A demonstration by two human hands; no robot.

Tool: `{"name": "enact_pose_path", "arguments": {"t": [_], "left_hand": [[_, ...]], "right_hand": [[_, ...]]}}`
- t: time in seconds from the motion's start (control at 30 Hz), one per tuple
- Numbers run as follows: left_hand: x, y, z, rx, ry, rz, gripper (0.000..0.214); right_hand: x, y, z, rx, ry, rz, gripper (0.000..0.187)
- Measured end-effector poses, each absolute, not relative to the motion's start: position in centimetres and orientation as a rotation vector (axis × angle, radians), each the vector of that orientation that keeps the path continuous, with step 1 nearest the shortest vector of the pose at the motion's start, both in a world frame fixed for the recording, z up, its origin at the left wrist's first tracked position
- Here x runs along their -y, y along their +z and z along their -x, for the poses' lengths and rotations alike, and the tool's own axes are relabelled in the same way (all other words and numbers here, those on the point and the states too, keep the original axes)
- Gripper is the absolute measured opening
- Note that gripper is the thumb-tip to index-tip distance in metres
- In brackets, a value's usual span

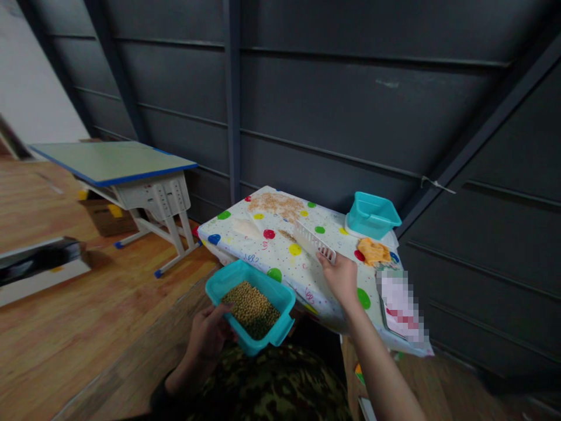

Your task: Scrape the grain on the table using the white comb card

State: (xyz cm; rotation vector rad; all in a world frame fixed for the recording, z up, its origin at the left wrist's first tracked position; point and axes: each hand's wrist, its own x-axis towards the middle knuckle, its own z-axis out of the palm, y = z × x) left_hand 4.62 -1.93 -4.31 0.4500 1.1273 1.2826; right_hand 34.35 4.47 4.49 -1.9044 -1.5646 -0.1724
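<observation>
My left hand grips the near left rim of a turquoise plastic container, thumb over the edge, held off the table's front edge. Inside lie yellowish beans and, toward the near end, dark green beans. My right hand is closed on the end of a white slotted plastic tray, tilted on its side over the table. By the tray's far end is a small patch of dark grains. Farther back spread light brown grains, with a pale whitish heap to their left.
The table has a polka-dot cover. At its right stand another turquoise container, an orange cloth and a flat blurred-out item. A dark panelled wall rises behind. A green-topped desk and boxes are left.
</observation>
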Motion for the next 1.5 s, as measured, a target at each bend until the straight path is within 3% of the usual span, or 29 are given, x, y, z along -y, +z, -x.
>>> {"name": "enact_pose_path", "arguments": {"t": [0.8, 1.27, 1.5], "left_hand": [[2.0, -3.3, -4.8, -1.155, 1.315, -0.417, 0.035], [2.0, -3.8, -4.7, -1.149, 1.316, -0.448, 0.038], [2.2, -3.8, -4.7, -1.096, 1.323, -0.432, 0.036]], "right_hand": [[-2.7, 5.0, -32.0, 1.700, 0.238, 1.469, 0.043], [2.3, 5.4, -29.5, 1.714, 0.256, 1.372, 0.024], [2.7, 6.1, -29.5, 1.719, 0.329, 1.403, 0.035]]}}
